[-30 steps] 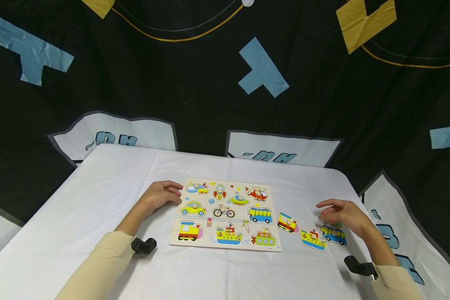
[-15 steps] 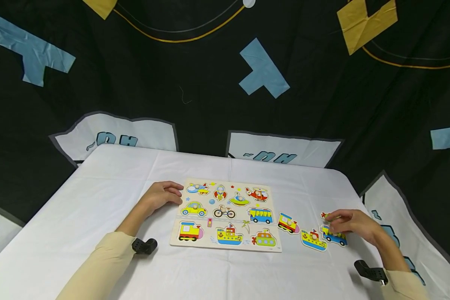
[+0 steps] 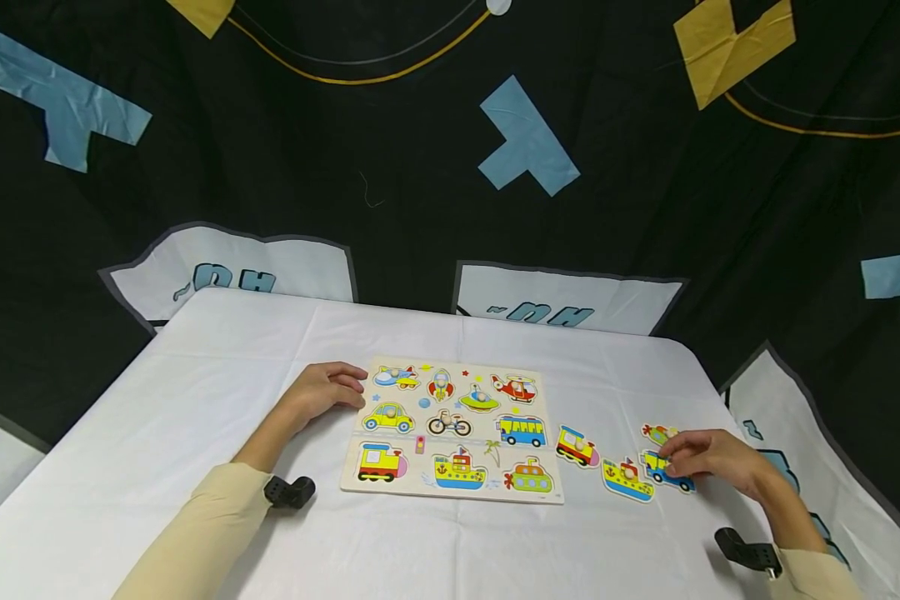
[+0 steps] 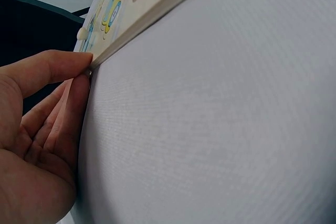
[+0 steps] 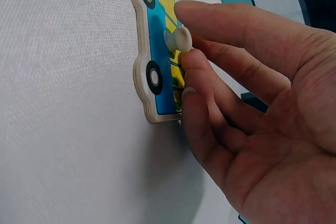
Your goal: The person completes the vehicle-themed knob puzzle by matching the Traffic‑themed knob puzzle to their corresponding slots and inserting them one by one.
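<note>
On worktop (image 3: 390, 550), right side: ship piece (image 3: 627, 480) nearest me, then bus piece (image 3: 671, 479). Right hand (image 3: 720, 460) at bus, grip apart: fingers curved round knob (image 5: 182, 39), upper fingertip clear of it. Train piece (image 3: 576, 447) sits between ship and puzzle board (image 3: 417, 477), 10 vehicle shapes showing on board. Submarine piece (image 3: 655, 432) just beyond bus. Left hand (image 3: 326, 389) grip loose, fingertips touching board's left edge. Farthest off, I see black backdrop (image 3: 420, 208) behind worktop.

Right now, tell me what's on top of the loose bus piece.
A pale knob stands on the bus piece, seen in the right wrist view. In the head view, the right hand hides part of its top from sight.
</note>
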`<state>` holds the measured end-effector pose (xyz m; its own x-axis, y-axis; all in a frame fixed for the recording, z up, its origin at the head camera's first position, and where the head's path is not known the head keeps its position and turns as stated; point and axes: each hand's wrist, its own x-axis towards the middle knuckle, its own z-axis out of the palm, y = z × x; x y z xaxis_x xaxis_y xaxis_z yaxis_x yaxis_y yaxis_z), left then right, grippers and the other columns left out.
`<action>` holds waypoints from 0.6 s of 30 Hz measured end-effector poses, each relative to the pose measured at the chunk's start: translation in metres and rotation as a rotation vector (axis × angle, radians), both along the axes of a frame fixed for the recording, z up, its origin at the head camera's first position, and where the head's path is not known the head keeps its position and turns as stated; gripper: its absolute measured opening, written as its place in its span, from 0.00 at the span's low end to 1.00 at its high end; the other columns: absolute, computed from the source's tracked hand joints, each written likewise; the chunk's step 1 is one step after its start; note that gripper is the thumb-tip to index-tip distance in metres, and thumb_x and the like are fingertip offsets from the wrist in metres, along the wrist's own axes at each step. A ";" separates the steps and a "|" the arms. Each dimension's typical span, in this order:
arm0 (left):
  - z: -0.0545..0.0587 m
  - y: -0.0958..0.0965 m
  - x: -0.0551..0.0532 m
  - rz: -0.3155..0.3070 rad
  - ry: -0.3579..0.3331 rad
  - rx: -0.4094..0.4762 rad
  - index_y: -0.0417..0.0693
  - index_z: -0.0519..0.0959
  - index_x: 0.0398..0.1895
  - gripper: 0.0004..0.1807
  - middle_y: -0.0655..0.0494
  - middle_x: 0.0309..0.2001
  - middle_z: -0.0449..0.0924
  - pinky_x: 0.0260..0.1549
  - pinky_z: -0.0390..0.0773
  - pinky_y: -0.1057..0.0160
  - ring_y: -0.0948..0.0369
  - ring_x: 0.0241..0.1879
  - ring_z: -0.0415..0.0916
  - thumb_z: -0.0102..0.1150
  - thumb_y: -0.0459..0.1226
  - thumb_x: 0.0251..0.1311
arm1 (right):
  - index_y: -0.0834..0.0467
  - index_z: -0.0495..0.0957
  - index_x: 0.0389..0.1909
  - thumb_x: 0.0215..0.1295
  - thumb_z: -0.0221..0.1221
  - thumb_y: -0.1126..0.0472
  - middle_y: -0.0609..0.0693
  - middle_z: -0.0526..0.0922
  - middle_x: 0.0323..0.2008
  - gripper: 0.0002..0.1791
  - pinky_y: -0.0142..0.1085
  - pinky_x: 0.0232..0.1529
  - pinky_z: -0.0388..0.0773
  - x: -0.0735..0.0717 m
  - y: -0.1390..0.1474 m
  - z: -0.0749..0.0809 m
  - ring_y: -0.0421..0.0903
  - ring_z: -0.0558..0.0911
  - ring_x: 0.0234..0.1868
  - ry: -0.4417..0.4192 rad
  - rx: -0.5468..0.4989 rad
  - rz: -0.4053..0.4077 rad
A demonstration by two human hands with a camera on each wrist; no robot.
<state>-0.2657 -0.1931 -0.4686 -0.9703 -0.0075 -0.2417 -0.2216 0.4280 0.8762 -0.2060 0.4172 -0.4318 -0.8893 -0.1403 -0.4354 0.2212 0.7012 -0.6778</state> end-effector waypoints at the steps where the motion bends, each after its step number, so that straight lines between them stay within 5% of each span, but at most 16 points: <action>1: 0.000 0.000 0.000 0.000 -0.001 0.000 0.45 0.81 0.58 0.29 0.56 0.35 0.87 0.40 0.79 0.66 0.60 0.37 0.81 0.74 0.34 0.49 | 0.63 0.83 0.52 0.60 0.70 0.56 0.49 0.86 0.39 0.22 0.40 0.44 0.72 0.000 0.000 0.000 0.46 0.78 0.43 -0.004 -0.003 0.004; 18: 0.002 0.000 0.002 -0.010 0.015 -0.024 0.46 0.81 0.58 0.29 0.57 0.36 0.87 0.42 0.77 0.65 0.60 0.38 0.81 0.74 0.36 0.49 | 0.66 0.81 0.46 0.57 0.71 0.60 0.48 0.80 0.31 0.18 0.41 0.44 0.68 0.002 -0.001 -0.006 0.45 0.76 0.39 0.002 -0.052 0.013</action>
<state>-0.2635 -0.1935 -0.4667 -0.9739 -0.0036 -0.2268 -0.2040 0.4514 0.8687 -0.2041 0.4164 -0.4378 -0.8882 -0.1741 -0.4251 0.2108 0.6678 -0.7138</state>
